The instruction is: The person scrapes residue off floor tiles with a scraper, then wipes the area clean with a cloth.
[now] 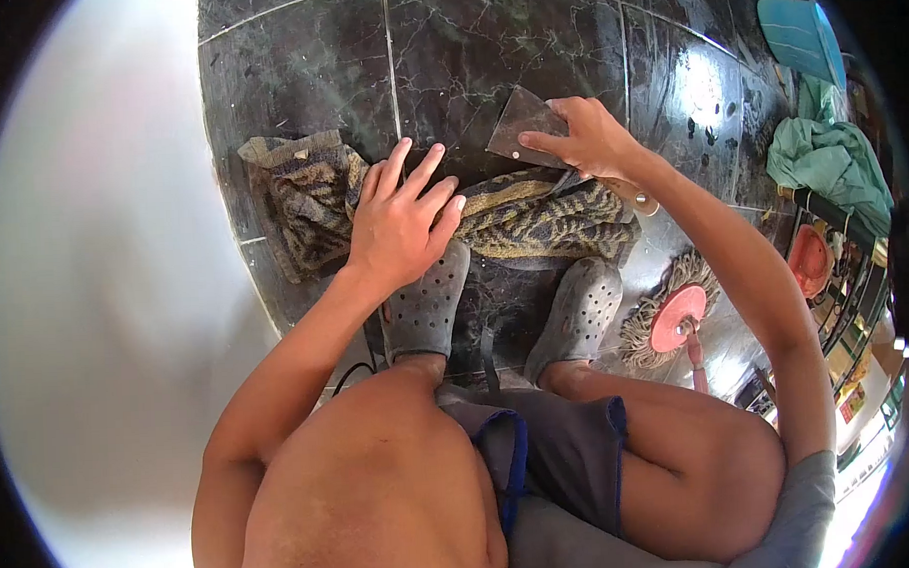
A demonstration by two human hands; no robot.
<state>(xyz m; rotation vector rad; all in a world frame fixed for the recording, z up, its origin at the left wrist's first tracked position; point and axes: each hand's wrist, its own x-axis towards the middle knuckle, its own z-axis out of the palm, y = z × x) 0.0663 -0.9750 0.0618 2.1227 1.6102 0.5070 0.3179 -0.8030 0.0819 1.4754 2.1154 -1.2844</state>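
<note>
A flat, dark scraper-like blade [522,131] is held in my right hand [595,144], its fingers and thumb closed on it above the floor tiles. A handle end shows below that palm. My left hand [402,221] has its fingers spread and rests over a patterned towel [311,194]; nothing is gripped in it. The towel lies bunched across the dark floor, running from the left, under my left hand, to just below my right hand. Its far edge is partly hidden by my hands.
Grey clogs [581,315] are on my feet beside the towel. A mop with a pink head [679,318] lies at the right. Beyond it stand a blue bucket [801,40], green cloth [831,166] and a rack [843,230] with a red basin. A white wall [113,246] borders the left.
</note>
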